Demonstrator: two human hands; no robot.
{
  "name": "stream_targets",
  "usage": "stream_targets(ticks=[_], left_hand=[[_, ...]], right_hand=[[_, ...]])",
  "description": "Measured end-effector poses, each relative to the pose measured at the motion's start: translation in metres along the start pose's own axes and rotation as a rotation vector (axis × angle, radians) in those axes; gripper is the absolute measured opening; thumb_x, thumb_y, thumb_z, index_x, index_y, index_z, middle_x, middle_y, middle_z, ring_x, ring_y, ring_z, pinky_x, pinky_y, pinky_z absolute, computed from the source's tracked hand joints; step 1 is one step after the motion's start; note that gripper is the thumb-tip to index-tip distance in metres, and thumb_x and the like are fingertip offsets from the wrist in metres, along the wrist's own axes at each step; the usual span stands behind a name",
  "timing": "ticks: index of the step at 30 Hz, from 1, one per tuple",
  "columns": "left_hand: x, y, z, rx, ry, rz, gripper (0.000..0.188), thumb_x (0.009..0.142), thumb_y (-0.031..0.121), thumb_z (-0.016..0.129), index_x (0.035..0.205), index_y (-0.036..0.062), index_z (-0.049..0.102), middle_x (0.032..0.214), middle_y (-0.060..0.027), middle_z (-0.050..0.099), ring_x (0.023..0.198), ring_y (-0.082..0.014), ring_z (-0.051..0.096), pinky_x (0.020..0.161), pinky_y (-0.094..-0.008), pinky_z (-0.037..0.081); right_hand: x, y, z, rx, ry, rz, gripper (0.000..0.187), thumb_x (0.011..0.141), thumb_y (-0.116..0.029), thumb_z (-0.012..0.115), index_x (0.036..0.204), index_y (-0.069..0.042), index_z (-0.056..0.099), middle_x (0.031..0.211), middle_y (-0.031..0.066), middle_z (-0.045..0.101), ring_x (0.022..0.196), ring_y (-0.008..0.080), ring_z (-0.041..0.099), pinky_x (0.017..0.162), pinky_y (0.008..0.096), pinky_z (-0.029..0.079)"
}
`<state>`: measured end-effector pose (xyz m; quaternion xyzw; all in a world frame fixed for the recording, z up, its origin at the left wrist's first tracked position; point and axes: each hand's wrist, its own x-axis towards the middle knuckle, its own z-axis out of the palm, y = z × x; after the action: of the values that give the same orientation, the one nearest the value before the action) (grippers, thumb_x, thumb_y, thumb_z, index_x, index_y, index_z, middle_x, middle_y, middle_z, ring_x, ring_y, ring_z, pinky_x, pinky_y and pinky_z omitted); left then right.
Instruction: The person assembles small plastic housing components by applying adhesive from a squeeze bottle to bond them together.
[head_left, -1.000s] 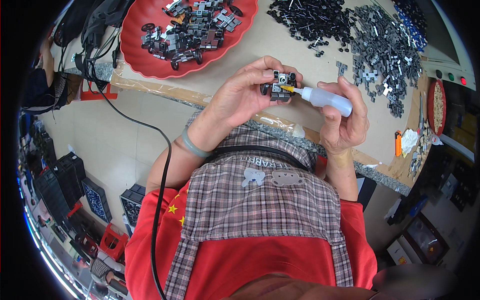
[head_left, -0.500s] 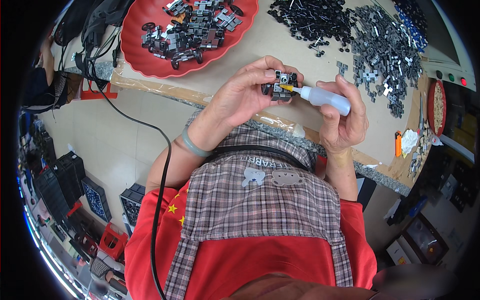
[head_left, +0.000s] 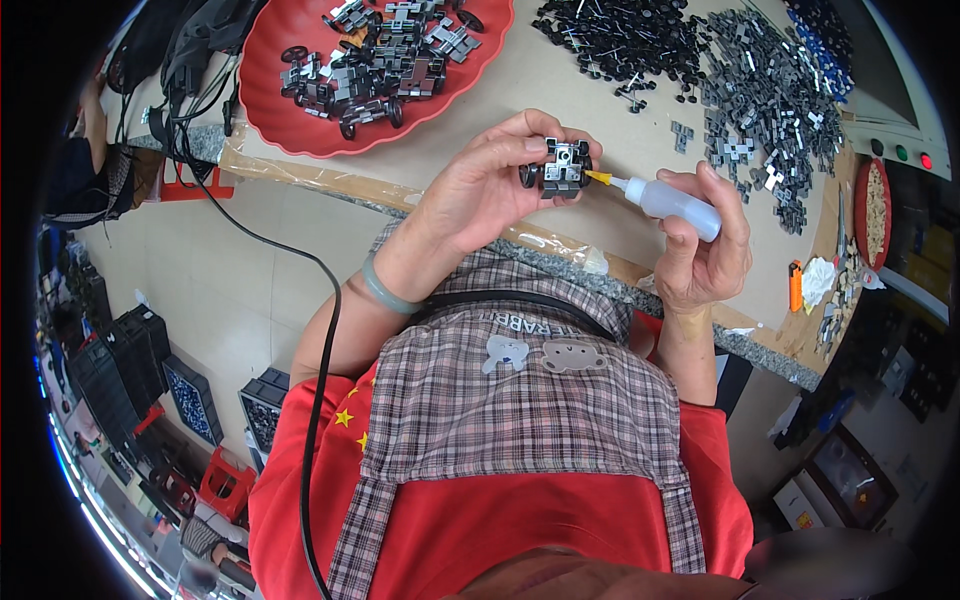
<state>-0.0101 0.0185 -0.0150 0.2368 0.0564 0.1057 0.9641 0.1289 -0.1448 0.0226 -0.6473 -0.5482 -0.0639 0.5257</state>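
Between the fingers and thumb of my left hand (head_left: 492, 185) is a small toy car chassis (head_left: 563, 168), grey and black with dark wheels, its flat side facing up. My right hand (head_left: 708, 250) is closed round a translucent squeeze bottle (head_left: 680, 208) with a yellow nozzle tip. The bottle lies tilted, its tip pointing left at the chassis's right edge, close to the wheel there. Whether the tip touches the chassis I cannot tell. Both hands are above the table's near edge.
A red scalloped tray (head_left: 262, 100) of assembled chassis stands at the back left. Black wheel-and-axle parts (head_left: 640, 50) and grey plastic pieces (head_left: 775, 110) are heaped at the back right. An orange lighter (head_left: 795, 287) lies near the right edge. A black cable (head_left: 335, 290) hangs over my left side.
The bottle and my right hand have moved right, drawing the yellow tip from over the chassis's middle to its right edge. My left hand still holds the chassis, now tilted slightly differently.
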Motion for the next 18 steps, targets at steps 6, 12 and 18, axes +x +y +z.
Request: stream_targets(ticks=[6, 12, 18], left_hand=[[-0.0009, 0.0009, -0.0006, 0.004, 0.009, -0.008, 0.02, 0.088, 0.019, 0.054, 0.104, 0.0068, 0.052, 0.121, -0.0214, 0.052, 0.11, -0.027, 0.056, 0.09, -0.039, 0.049], [0.0003, -0.0002, -0.0003, 0.005, 0.001, -0.003, 0.02, 0.089, 0.02, 0.053, 0.103, 0.0068, 0.052, 0.121, -0.0211, 0.051, 0.11, -0.0268, 0.055, 0.09, -0.0388, 0.049], [0.0018, 0.001, 0.0008, 0.015, 0.003, -0.02, 0.02, 0.088, 0.019, 0.053, 0.101, 0.0054, 0.051, 0.118, -0.0233, 0.051, 0.111, -0.0276, 0.054, 0.09, -0.038, 0.049]], right_hand=[[0.0018, 0.0001, 0.0002, -0.024, 0.001, -0.043, 0.048, 0.084, -0.024, 0.069, 0.118, 0.006, 0.052, 0.099, 0.0181, 0.065, 0.076, 0.0258, 0.068, 0.062, 0.0309, 0.056], [0.0053, 0.003, 0.0011, -0.08, -0.026, -0.124, 0.048, 0.084, -0.023, 0.069, 0.118, 0.005, 0.052, 0.096, 0.0188, 0.066, 0.075, 0.0248, 0.068, 0.062, 0.0301, 0.056], [0.008, 0.0062, -0.0068, 0.334, 0.149, 0.173, 0.036, 0.085, -0.011, 0.068, 0.112, 0.003, 0.05, 0.104, 0.0189, 0.056, 0.078, 0.0225, 0.064, 0.057, 0.029, 0.055]])
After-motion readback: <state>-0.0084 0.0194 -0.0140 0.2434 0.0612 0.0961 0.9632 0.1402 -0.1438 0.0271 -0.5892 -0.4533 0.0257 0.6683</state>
